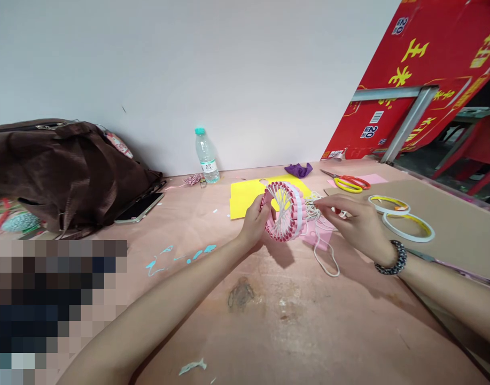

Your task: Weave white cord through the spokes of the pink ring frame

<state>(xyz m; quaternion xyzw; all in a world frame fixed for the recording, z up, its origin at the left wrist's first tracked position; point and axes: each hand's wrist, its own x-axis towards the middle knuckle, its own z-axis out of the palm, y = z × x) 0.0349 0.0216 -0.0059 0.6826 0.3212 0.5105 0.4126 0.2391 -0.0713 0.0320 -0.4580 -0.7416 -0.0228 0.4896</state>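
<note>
Two hands: the left hand (257, 223) and the right hand (355, 225) work together just above the tabletop (293, 331), and a beaded bracelet (391, 258) circles the right wrist.

Left fingers (256, 214): curled closed around the lower rim of the pink paper ring (287, 211), holding it tilted up on edge.

Right fingers (328, 205): lightly bent and drawn close together at the white cord (315, 214), apparently pinching it beside the ring.

Ring and cord: white strands cross the ring's middle like spokes, while the loose cord trails down onto the tabletop.

Nearby: a yellow paper sheet (245, 200) lies behind the ring, with a purple cloth (298, 170) beyond it. To the right are yellow-and-red scissors (351, 183) on pink paper (373, 179), and two white tape rolls (389, 204) on a cardboard sheet (461, 224).

Far left: a brown bag (64, 171) sits beside a smartphone (140, 207), and a water bottle (207, 156) with a teal cap stands against the wall.

Writing: a red carton (409, 75) shows a white "20" and yellow Chinese characters, one like 王; the bottle's label is too small to read.
</note>
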